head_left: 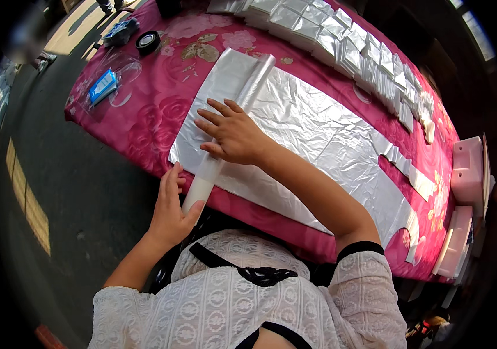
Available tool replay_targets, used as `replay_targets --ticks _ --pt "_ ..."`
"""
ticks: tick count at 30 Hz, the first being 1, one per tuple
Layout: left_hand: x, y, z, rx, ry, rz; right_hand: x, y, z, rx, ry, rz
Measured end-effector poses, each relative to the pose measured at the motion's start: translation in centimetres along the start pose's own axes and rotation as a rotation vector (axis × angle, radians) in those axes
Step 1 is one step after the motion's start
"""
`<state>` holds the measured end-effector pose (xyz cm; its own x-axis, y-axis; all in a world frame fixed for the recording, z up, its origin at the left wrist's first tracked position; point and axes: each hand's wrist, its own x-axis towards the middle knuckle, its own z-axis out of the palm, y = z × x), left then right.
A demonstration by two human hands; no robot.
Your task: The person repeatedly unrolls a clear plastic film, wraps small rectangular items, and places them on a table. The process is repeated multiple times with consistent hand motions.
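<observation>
A stack of silvery plastic bags point(312, 134) with cut-out handles lies spread over the table. Across its left part runs a white tube point(201, 191), with the silvery plastic lapped over its far stretch. My left hand point(170, 212) is at the tube's near end, thumb on one side and fingers along the other. Flat on the plastic and the tube rests my right hand point(231, 131), its fingers spread. The plastic's left portion point(213, 81) extends past the tube toward the table's left side. What lies beneath my right palm is hidden.
The table wears a pink flowered cloth point(155, 125). Folded silvery bags point(318, 29) line the far edge in rows. At the far left are a black tape roll point(148, 42) and a blue packet point(103, 87). Pink bins point(468, 168) stand off the right end.
</observation>
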<state>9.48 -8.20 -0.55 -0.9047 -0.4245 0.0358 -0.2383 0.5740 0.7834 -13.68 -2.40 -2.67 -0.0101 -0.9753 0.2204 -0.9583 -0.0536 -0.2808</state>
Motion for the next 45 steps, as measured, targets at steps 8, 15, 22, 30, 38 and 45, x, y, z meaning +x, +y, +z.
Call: replay_targets --ticks 8,15,22,30,38,45 --pt "1.0 -0.9 -0.7 -0.042 -0.023 -0.291 5.7 -4.4 4.2 0.303 0.706 0.712" --pt "1.9 2.5 0.1 -1.398 -0.819 -0.315 -0.1 -3.8 -4.3 2.218 0.699 0.396" --pt "4.4 7.9 3.4 -0.868 -0.703 -0.373 -6.0 -3.0 -8.4 1.801 0.854 0.579" --pt "4.0 9.6 7.1 -1.052 -0.686 -0.498 -11.7 -5.5 -6.6 1.681 1.032 0.897" --pt "2.0 5.1 8.5 -0.849 -0.879 -0.709 -16.7 0.2 -4.1 1.65 1.035 1.076" --pt "0.1 2.8 6.8 -0.741 -0.99 -0.791 -24.4 7.4 -8.9 1.251 0.757 1.136"
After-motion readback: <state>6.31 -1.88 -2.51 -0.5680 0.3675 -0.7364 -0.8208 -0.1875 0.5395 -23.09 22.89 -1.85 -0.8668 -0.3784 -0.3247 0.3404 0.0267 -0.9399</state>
